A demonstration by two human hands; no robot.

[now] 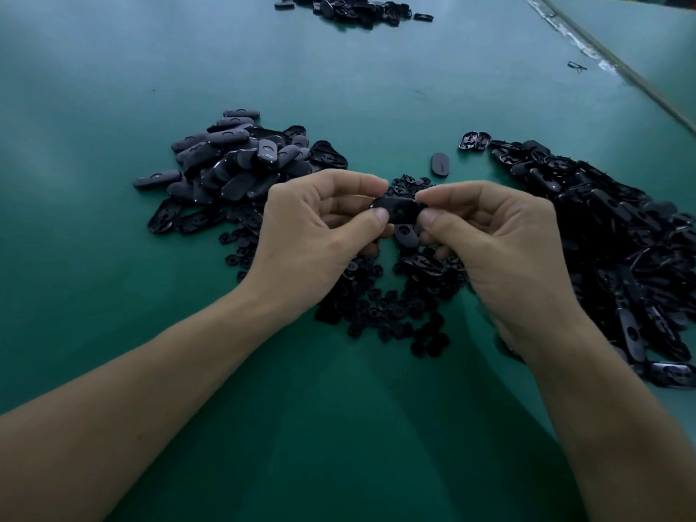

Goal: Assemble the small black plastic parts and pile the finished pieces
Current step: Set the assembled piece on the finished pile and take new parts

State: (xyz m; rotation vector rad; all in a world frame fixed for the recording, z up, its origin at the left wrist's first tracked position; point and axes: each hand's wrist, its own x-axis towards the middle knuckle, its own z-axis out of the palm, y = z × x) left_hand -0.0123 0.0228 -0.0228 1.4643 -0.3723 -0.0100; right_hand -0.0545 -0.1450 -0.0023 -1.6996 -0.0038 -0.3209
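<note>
I am looking down on a wide green counter (pixel 113 69) that is filling nearly the whole view, with light glancing off it in pale patches at the left. Along the upper right a pale seam strip (pixel 587 47) is running diagonally where the counter is meeting another green surface. One small loose black piece (pixel 577 65) is lying just beside it. I cannot make out more of the room.

Everything is lying loose on the counter. A heap of closed oval pieces (pixel 233 160) is sitting to the left of the hands, with a few open shells lying at its near edge. A larger heap of open shells (pixel 621 239) is spreading down the right side. Between the two, small round parts (pixel 388 307) are lying scattered beneath the hands and nearer me. A single oval piece (pixel 440 164) is lying alone just beyond the hands, and a far heap (pixel 354 7) is showing at the top edge.

The left hand (pixel 312 235) and right hand (pixel 501 239) are meeting above the round parts. Each is pinching one end of a black oval part (pixel 399 212) between thumb and forefinger, with the other fingers curling underneath.
</note>
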